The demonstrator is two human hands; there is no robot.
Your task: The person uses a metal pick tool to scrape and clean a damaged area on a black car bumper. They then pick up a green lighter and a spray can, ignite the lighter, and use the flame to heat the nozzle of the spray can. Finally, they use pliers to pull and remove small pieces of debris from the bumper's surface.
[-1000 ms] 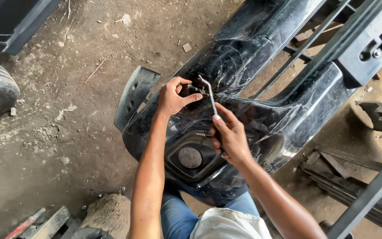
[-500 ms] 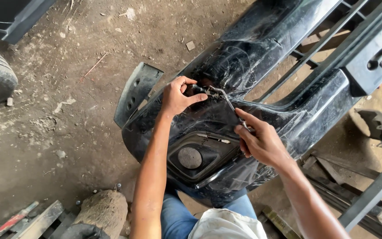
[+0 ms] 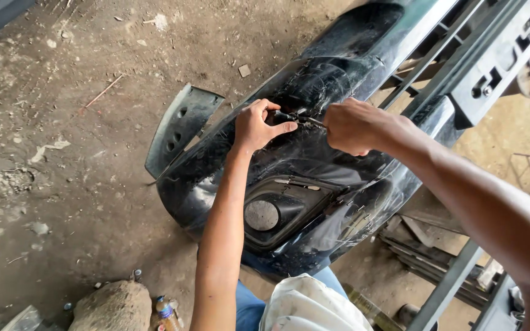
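A scratched black car bumper (image 3: 332, 67) lies across my lap and the dirt floor, its round fog-lamp recess (image 3: 262, 214) facing up. My left hand (image 3: 256, 125) pinches a small metal fastener on the bumper's upper surface. My right hand (image 3: 354, 125) is closed around the handle of a thin metal tool (image 3: 302, 119), whose tip meets the fastener between my two hands. Most of the tool is hidden inside my fist.
A loose black plastic bracket end (image 3: 179, 125) sticks out at the bumper's left. A grey metal frame (image 3: 455, 282) stands at the right. A rock (image 3: 111, 306) and a small bottle (image 3: 165, 312) lie near my knee. Dirt floor with scattered debris spreads to the left.
My right hand has swung the tool from upright down to level and moved up closer to my left hand. The view has shifted closer to the bumper.
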